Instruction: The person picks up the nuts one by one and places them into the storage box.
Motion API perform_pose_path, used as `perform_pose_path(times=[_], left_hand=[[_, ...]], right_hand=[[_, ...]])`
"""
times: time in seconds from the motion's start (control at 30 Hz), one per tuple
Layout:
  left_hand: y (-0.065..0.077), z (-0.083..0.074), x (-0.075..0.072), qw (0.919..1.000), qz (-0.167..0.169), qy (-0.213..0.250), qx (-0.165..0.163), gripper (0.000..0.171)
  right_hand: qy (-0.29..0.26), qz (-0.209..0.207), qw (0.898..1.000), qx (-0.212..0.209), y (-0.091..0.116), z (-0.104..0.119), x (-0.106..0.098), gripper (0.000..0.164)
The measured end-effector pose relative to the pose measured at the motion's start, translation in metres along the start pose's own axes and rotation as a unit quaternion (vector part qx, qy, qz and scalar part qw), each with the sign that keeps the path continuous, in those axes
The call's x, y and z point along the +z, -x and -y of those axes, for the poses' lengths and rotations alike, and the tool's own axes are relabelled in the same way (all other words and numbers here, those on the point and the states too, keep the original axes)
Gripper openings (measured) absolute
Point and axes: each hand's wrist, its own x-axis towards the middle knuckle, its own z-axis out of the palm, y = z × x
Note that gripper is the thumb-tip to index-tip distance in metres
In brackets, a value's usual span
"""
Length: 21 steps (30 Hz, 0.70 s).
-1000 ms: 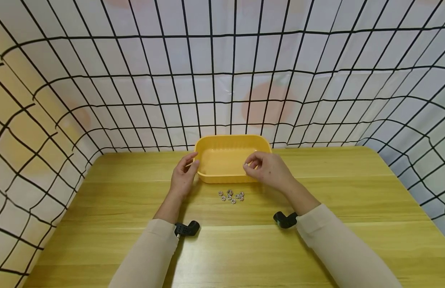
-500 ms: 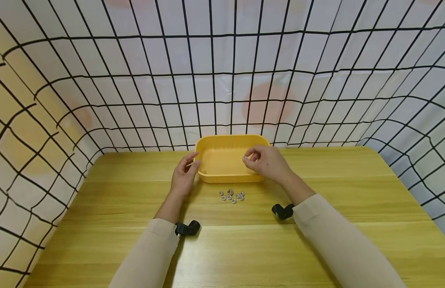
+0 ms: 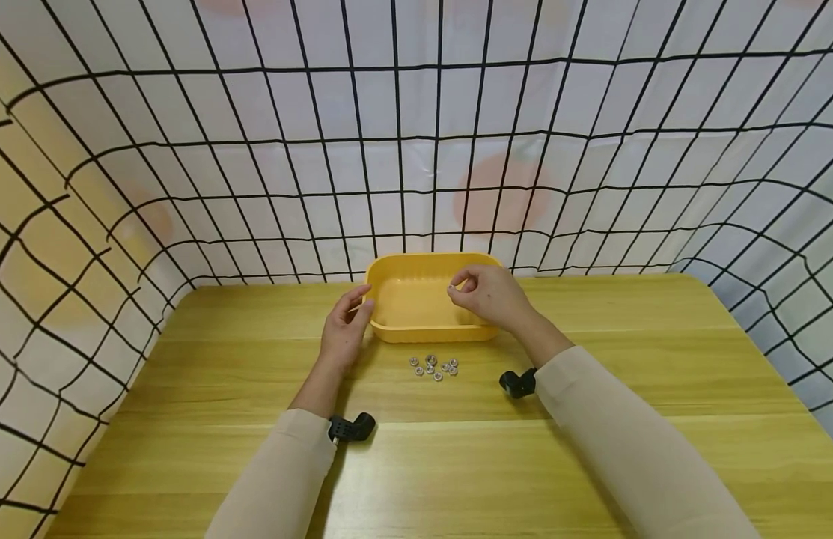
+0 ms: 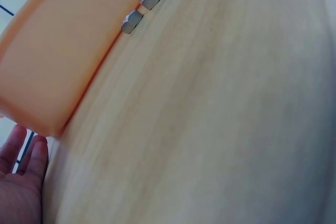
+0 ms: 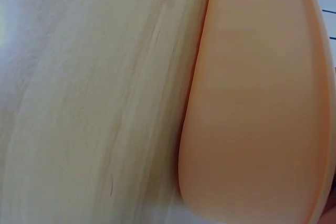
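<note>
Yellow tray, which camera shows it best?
The head view shows the yellow tray best: you can see down inside it, though the right hand covers a bit. The left wrist and right wrist views each show only part of its outside, up close and cut off by the picture's edge.

Yellow-brown wood-grain table [image 3: 456,479]: seams run crosswise, glossy sheen at near edge. Upright white sheet backdrop [image 3: 416,105] with black grid lines encloses back and sides; pale orange round spot [image 3: 482,208] noted.
</note>
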Motion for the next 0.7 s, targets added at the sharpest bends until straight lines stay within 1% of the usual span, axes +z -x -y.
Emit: perform_pose_path(times=[0.3,0.5,0.7], left_hand=[[-0.001,0.002,0.0,1.0,0.002,-0.003,0.0,0.038],[-0.001,0.002,0.0,0.9999,0.001,-0.011,-0.009,0.038],[0.0,0.001,-0.001,0.9999,-0.001,-0.011,-0.011,0.037]], right_hand=[[-0.029,0.001,0.999,0.014,-0.007,-0.004,0.008,0.015],[-0.026,-0.005,1.0,0.017,-0.009,-0.006,0.012,0.016],[-0.03,-0.002,0.999,0.02,-0.008,-0.006,0.013,0.016]])
